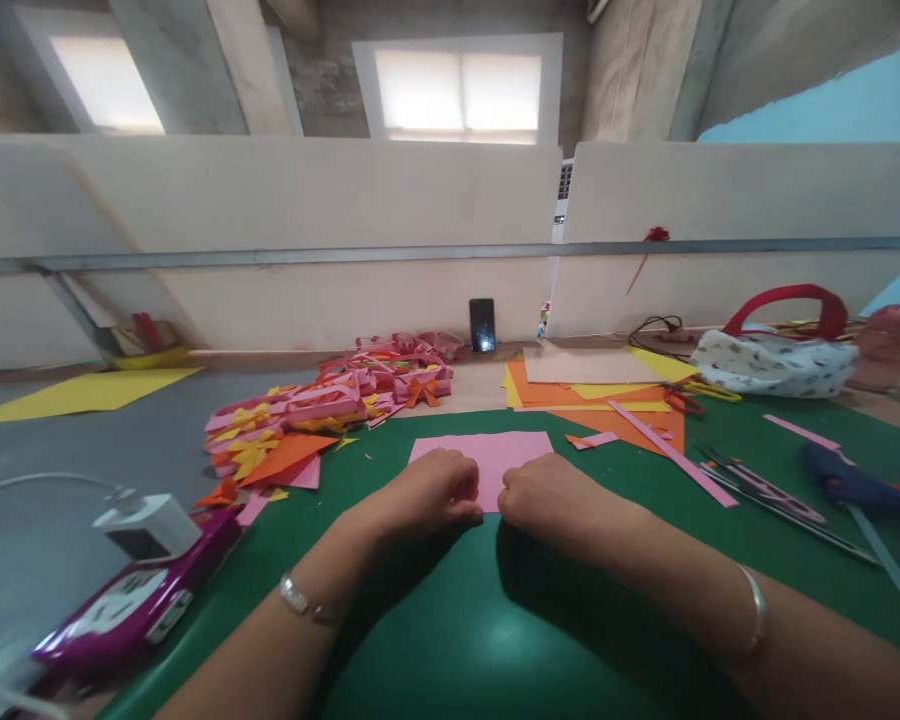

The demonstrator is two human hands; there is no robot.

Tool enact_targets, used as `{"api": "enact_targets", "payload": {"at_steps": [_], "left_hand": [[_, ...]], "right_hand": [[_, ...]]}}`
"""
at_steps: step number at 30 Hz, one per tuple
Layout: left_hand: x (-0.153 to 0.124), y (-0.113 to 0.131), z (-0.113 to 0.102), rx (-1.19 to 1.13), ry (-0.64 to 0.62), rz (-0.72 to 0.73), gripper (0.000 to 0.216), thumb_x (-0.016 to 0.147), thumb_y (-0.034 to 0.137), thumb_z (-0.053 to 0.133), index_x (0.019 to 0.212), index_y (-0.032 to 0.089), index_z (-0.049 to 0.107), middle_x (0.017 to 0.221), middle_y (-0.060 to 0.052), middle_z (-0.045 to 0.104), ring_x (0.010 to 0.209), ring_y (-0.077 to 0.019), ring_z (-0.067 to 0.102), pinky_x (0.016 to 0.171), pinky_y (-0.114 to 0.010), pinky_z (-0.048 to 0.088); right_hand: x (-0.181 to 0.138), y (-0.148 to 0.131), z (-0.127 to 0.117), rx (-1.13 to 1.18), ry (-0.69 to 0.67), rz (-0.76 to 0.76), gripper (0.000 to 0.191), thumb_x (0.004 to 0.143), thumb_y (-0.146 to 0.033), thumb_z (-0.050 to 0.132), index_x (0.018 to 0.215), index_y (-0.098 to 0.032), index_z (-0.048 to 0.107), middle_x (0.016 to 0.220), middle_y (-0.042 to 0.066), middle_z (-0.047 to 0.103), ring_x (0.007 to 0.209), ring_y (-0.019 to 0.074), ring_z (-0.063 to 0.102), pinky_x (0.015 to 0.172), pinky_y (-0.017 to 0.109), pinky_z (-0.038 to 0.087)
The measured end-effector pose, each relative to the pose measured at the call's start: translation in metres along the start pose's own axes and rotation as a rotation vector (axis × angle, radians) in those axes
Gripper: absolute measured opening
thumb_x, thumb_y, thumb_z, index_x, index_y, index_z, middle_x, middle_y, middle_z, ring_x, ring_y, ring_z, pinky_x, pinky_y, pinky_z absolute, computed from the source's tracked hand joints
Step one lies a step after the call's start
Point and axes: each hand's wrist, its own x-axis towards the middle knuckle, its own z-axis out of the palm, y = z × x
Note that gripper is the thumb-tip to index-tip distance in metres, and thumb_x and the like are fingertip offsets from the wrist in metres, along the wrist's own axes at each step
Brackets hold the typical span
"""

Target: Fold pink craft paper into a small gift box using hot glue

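Observation:
A sheet of pink paper (487, 455) lies on the green mat (450, 640) in front of me. My left hand (431, 490) is closed at its near left side, fingers curled over the near edge. Closed as well, my right hand (547, 490) grips the same edge a little further right, with a small gap between the two hands. The fingertips are partly hidden under the curled fingers. Beyond the sheet to the left spreads a pile of pink and orange paper bows and strips (367, 385).
Orange and yellow paper sheets (592, 390) lie behind on the right. Near them are a pink strip (675, 455), long thin metal tools (795, 505), a dark blue tool (862, 480) and a white patterned bag (776, 362). A purple power strip (135, 610) with a white charger (146, 525) is at left.

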Motion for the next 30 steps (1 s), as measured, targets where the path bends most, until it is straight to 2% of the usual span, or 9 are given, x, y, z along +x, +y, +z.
{"api": "enact_targets", "payload": {"at_steps": [6,11,14,17,20,23,26,30], "left_hand": [[-0.003,0.001,-0.002,-0.041,0.036,0.059,0.023,0.072,0.039,0.061,0.088,0.022,0.060,0.088,-0.001,0.056,0.077,-0.0151,0.050,0.064,-0.023,0.037],[-0.002,0.004,-0.002,-0.067,0.071,0.075,0.012,0.076,0.027,0.054,0.082,0.020,0.063,0.082,-0.001,0.058,0.072,-0.0137,0.050,0.062,-0.023,0.036],[0.002,0.004,0.000,-0.081,0.071,0.043,0.016,0.076,0.019,0.049,0.076,0.019,0.065,0.076,-0.002,0.060,0.070,-0.0137,0.051,0.062,-0.024,0.036],[0.004,0.003,0.003,-0.108,0.063,0.001,0.014,0.075,0.022,0.052,0.075,0.018,0.066,0.074,-0.002,0.062,0.070,-0.0145,0.052,0.063,-0.024,0.037],[0.004,0.004,0.000,-0.149,0.040,-0.053,0.015,0.074,0.026,0.054,0.075,0.017,0.067,0.074,-0.002,0.064,0.070,-0.0144,0.053,0.063,-0.023,0.038],[0.002,0.006,-0.005,-0.199,0.012,-0.110,0.019,0.074,0.028,0.053,0.075,0.016,0.067,0.071,-0.001,0.065,0.068,-0.0133,0.054,0.060,-0.022,0.037],[0.000,0.007,-0.009,-0.244,-0.016,-0.151,0.020,0.074,0.030,0.052,0.074,0.016,0.066,0.069,0.001,0.063,0.065,-0.0116,0.053,0.058,-0.021,0.036],[-0.003,0.004,-0.010,-0.263,-0.042,-0.243,0.022,0.071,0.036,0.054,0.068,0.015,0.062,0.060,0.003,0.056,0.058,-0.0108,0.047,0.051,-0.020,0.032]], "right_hand": [[0.001,0.003,-0.001,-0.012,0.007,0.003,0.018,0.079,-0.007,0.048,0.079,-0.012,0.065,0.073,0.011,0.066,0.067,0.0215,0.063,0.051,0.025,0.038],[-0.002,0.019,0.001,0.053,0.016,0.110,0.020,0.077,-0.006,0.046,0.080,-0.013,0.064,0.077,0.010,0.066,0.068,0.0199,0.062,0.053,0.025,0.035],[-0.002,0.022,0.005,0.206,0.092,0.099,0.018,0.079,-0.014,0.047,0.083,-0.016,0.064,0.084,0.007,0.065,0.077,0.0178,0.059,0.057,0.024,0.035],[0.002,0.019,0.011,0.324,0.153,0.101,0.017,0.081,-0.023,0.048,0.084,-0.017,0.064,0.088,0.006,0.063,0.079,0.0167,0.057,0.058,0.023,0.033],[0.008,0.017,0.018,0.345,0.156,0.163,0.019,0.082,-0.020,0.046,0.079,-0.017,0.064,0.083,0.005,0.062,0.076,0.0157,0.055,0.057,0.024,0.031],[0.010,0.020,0.024,0.388,0.173,0.136,0.016,0.081,-0.022,0.048,0.082,-0.018,0.063,0.084,0.004,0.062,0.078,0.0156,0.054,0.059,0.023,0.031],[0.011,0.025,0.028,0.421,0.160,0.145,0.018,0.082,-0.023,0.045,0.082,-0.019,0.063,0.085,0.004,0.063,0.077,0.0150,0.054,0.060,0.023,0.031],[0.011,0.029,0.032,0.502,0.077,0.223,0.019,0.083,-0.024,0.044,0.081,-0.019,0.062,0.083,0.002,0.065,0.074,0.0135,0.054,0.059,0.022,0.031]]}}
